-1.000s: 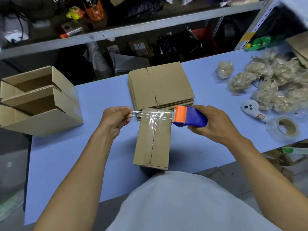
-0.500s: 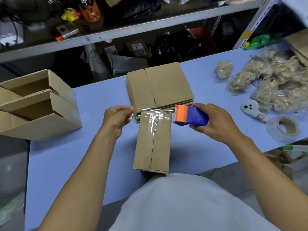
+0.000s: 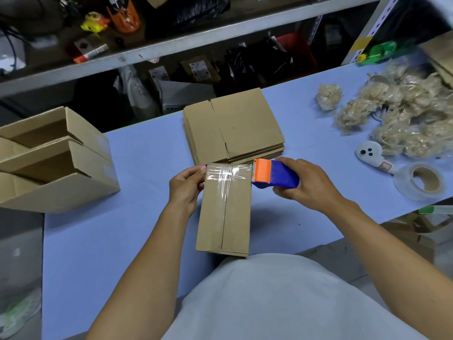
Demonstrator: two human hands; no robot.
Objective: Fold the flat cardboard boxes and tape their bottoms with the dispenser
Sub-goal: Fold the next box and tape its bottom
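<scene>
Tape strip (image 3: 226, 174) now lowered onto one box (image 3: 224, 212); your left hand (image 3: 186, 186) pinches its end, your right hand (image 3: 306, 185) grasps one dispenser (image 3: 274, 176) at 3 o'clock.

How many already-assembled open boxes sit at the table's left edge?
3 show, nested in a staggered row: the rear box farthest from the person, the middle box in front of it, and the front box nearest. More may lie beyond the frame's left edge.

head view | looks forward-down | close over blue table (image 3: 137, 153)
</scene>
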